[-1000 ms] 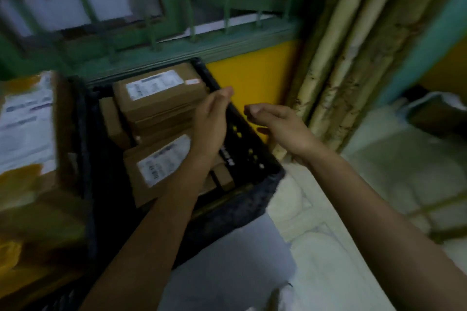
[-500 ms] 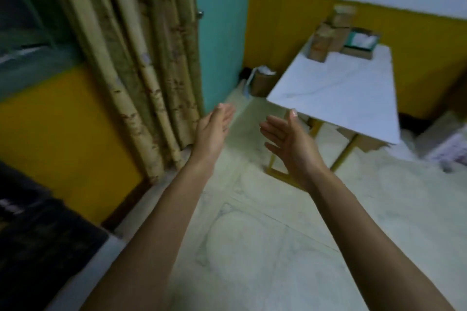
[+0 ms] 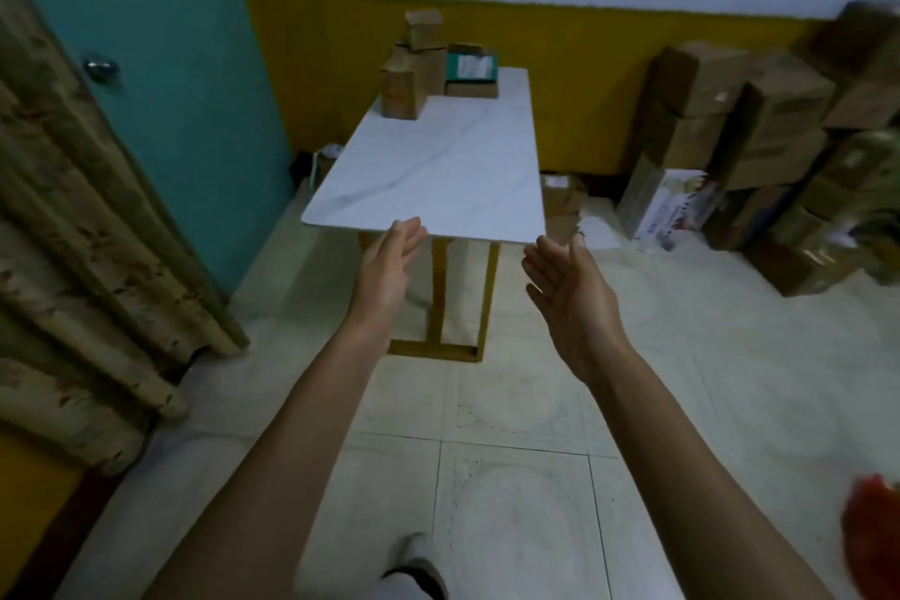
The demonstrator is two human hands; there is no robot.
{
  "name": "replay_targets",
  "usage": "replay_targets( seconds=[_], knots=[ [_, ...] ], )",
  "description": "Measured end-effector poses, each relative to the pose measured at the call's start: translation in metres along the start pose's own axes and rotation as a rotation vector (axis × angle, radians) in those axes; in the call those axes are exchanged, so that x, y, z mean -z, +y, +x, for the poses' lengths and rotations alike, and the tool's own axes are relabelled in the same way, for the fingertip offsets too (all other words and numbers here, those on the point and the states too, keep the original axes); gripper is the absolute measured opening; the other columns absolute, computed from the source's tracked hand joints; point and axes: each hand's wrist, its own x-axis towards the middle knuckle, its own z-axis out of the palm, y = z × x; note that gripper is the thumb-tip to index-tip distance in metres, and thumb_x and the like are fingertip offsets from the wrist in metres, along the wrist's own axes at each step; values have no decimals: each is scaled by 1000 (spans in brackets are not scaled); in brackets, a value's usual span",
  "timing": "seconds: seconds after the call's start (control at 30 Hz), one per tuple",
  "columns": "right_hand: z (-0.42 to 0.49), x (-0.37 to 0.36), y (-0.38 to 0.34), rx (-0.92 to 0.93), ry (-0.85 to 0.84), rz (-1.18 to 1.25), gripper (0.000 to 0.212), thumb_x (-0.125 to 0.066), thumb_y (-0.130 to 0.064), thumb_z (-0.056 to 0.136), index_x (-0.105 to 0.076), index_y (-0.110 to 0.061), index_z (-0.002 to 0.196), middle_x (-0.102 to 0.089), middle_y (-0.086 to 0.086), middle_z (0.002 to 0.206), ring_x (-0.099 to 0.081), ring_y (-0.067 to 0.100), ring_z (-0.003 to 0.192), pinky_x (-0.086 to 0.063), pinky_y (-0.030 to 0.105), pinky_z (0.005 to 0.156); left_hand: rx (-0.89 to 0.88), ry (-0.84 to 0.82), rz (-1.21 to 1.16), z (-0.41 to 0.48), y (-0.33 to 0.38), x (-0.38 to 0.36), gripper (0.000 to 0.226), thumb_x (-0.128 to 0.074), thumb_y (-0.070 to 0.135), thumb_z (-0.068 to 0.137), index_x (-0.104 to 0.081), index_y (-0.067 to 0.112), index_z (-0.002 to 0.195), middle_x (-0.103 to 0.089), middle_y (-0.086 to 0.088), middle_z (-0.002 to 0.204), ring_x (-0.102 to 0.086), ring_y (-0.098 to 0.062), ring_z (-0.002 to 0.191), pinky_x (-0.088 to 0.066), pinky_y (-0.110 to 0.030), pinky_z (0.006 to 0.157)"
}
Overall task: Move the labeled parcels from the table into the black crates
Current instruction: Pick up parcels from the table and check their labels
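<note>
Both hands, left hand [image 3: 387,268] & right hand [image 3: 567,278], held out empty w/ fingers relaxed, palms facing. Brown cardboard parcels [image 3: 414,68] stacked at far end of white marble-look table [image 3: 438,171].

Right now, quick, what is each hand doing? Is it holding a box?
Left hand: open, fingers straight, holding nothing.
Right hand: open, palm turned inward, holding nothing.

No legible text or labels.
</note>
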Motion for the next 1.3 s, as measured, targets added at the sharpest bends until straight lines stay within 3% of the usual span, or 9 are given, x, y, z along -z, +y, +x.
replay_targets(
  seconds=[0.23,0.43,0.57,0.77,0.93,1.2,1.3],
  knots=[
    [67,108,-31,64,215,-28,58,-22,-46,103,-36,-11,147,-43,7,149,-42,19,135,-30,34,111,82,-109,-45,89,-34,-113,49,-23,38,104,-41,15,143,-46,-3,145,-42,-19,134,-28,-40,114],
    [173,184,-73,78,342,-64,59,-18,-47,103,-37,-14,147,-39,7,152,-37,20,139,-21,39,119,93,-123,-112,200,-53,-220,49,-15,38,104,-35,22,146,-35,4,153,-32,-14,140,-20,-27,106],
    [249,216,-95,84,390,-40,57,-18,-44,103,-38,-15,147,-38,7,152,-37,20,139,-21,38,119,101,-162,-119,270,-52,-277,53,-10,40,103,-28,25,150,-27,7,156,-24,-11,143,-13,-32,113],
    [347,241,-110,45,389,-46,56,-17,-47,103,-39,-18,146,-39,7,152,-37,20,139,-22,37,116,129,-155,-97,357,-46,-322,50,-11,37,103,-25,27,149,-27,5,156,-24,-13,143,-13,-39,117],
    [438,255,-111,-18,297,-51,55,-19,-48,103,-40,-20,145,-40,7,150,-39,23,137,-25,40,114,152,-54,-137,434,-53,-338,48,-18,40,103,-32,27,147,-33,3,154,-29,-16,141,-17,-43,118],
    [636,296,-135,-107,150,-80,49,-27,-47,102,-46,-24,140,-49,4,144,-49,22,128,-40,36,95,136,161,-58,582,-72,-395,43,-37,31,102,-36,24,144,-39,-3,150,-39,-21,136,-32,-41,113],
    [716,307,-161,-133,93,-111,46,-29,-45,102,-46,-25,140,-49,3,142,-50,20,126,-42,38,97,144,219,-134,640,-59,-423,39,-36,27,102,-41,23,141,-46,-2,144,-43,-20,132,-34,-35,107]
  ],
)
